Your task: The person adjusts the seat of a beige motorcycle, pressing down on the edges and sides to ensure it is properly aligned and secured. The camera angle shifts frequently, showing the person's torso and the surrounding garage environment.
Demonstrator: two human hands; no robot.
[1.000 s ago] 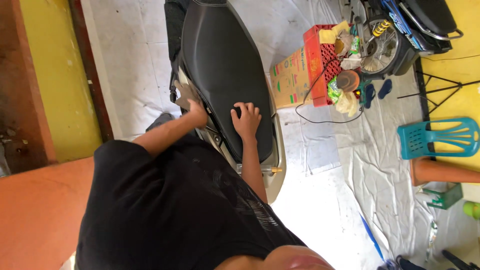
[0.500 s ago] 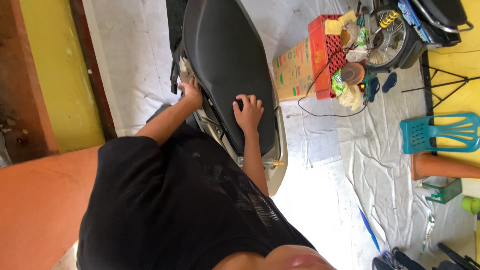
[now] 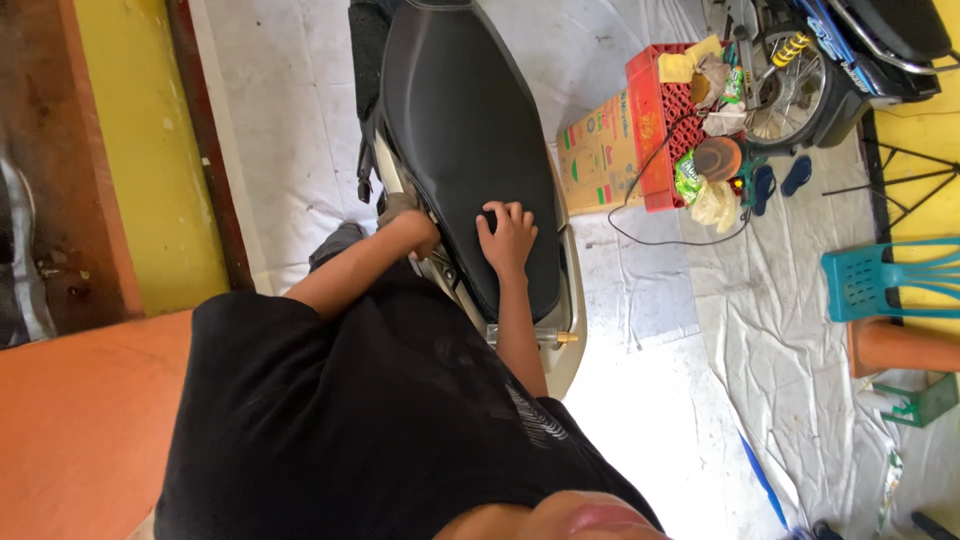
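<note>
A motorbike with a long black seat (image 3: 460,130) stands in front of me on a white floor sheet. My right hand (image 3: 507,237) rests on top of the seat's near end, fingers slightly curled and pressing down. My left hand (image 3: 412,226) is at the seat's left edge (image 3: 392,150), with its fingers curled around the rim beside a grey part; the fingertips are hidden. My black shirt (image 3: 380,430) fills the lower part of the view and hides the bike's tail except a pale panel (image 3: 572,340).
A red crate (image 3: 655,120) with bottles, rags and a bag stands right of the bike beside a cardboard box (image 3: 596,155); a black cable (image 3: 660,235) trails on the sheet. Another bike's wheel (image 3: 790,85) is at the top right. A teal plastic chair (image 3: 885,280) stands right. A yellow wall (image 3: 150,150) is left.
Both hands stay on the seat in the same places. Only the view has shifted a little.
</note>
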